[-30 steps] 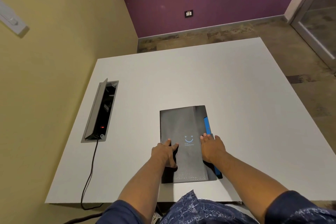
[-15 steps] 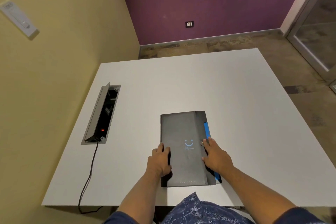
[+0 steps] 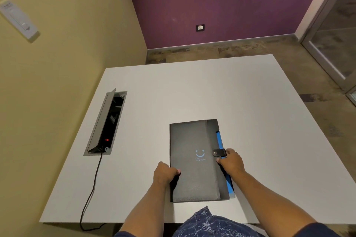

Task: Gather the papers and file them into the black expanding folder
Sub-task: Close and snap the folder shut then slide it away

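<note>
The folder (image 3: 194, 159) lies shut near the surface's (image 3: 192, 90) front edge, strap (image 3: 219, 152) snapped. Left hand (image 3: 164, 174) pinches its left edge; right hand (image 3: 231, 160) curls around the right edge. No loose papers visible; filing looks finished, so next is probably letting go.

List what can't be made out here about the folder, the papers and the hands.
Head view only:
- Papers: none visible; the black folder is closed, its cover hiding any contents.
- Small print under the smiley logo: too small.
- Left hand fingers curl at the folder's left edge; tips partly hidden.
- Right hand by the snap strap: contact unclear.
</note>
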Demonstrator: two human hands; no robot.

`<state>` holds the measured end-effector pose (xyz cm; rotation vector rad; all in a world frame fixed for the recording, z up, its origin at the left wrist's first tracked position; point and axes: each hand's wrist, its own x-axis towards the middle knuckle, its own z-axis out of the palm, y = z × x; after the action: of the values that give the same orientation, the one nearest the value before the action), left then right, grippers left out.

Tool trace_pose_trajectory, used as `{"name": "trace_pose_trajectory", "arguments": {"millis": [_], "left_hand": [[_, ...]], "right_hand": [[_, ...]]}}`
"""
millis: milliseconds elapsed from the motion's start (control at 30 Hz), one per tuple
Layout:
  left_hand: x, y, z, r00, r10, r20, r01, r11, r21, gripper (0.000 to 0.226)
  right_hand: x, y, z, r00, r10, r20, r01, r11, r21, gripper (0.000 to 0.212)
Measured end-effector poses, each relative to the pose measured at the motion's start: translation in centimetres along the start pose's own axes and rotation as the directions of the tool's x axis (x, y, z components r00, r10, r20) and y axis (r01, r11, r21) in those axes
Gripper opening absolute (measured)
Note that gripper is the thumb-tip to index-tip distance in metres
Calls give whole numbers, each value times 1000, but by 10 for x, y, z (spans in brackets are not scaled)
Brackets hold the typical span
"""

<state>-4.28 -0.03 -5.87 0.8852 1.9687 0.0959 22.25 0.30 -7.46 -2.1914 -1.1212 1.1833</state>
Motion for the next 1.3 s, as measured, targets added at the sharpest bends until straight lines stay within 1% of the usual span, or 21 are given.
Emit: {"name": "trace_pose_trajectory", "arguments": {"millis": [100,167,233,333,433,533,633,733,800,933,1033,1100,1167,1233,1267,1300], "left_hand": [[16,-9,5,999,-45,23,47,991,-123,44],[15,-10,7,998,-33,54,43,982,-185,33],[15,-7,5,998,-10,67,23,979,-203,24],[16,5,-5,998,29,55,-9,943,-333,17],[18,23,-22,1000,29,-7,-29,888,-459,12],[34,40,-44,998,25,-64,-55,841,-538,13],[50,57,-71,993,33,-114,-95,804,-587,12],[66,76,-97,984,47,-172,-139,804,-578,10],[82,85,-111,979,63,-194,-164,812,-561,10],[108,101,-135,959,129,-251,-236,855,-462,19],[126,105,-151,949,180,-258,-269,889,-371,27],[132,105,-159,947,209,-242,-277,914,-296,46],[133,106,-166,932,279,-231,-330,916,-226,71],[137,106,-171,917,352,-186,-383,909,-166,98],[140,105,-173,916,370,-152,-390,912,-129,109],[145,105,-175,917,380,-119,-391,917,-82,114]], "right_hand": [[0,-2,-3,998,58,23,-60,988,145,24],[-1,-3,-3,998,66,-2,-64,971,231,23],[0,-7,-3,998,64,-27,-52,945,324,24],[7,-20,-2,1000,8,-29,7,888,459,26],[15,-41,-1,998,-45,39,15,826,563,38],[29,-66,1,990,-90,110,17,843,537,48],[42,-90,8,976,-99,194,-9,872,489,49],[50,-110,22,954,-127,272,-28,863,504,53],[57,-124,34,949,-154,277,-9,860,510,57],[78,-151,54,961,-167,222,34,862,505,59],[96,-174,70,969,-165,182,49,857,514,57],[105,-188,81,974,-155,166,50,858,512,57],[114,-201,92,980,-140,142,48,857,513,55],[121,-214,103,986,-126,112,53,864,500,53],[124,-221,108,988,-123,96,62,876,479,55],[128,-227,114,989,-126,84,76,895,440,60]]}}
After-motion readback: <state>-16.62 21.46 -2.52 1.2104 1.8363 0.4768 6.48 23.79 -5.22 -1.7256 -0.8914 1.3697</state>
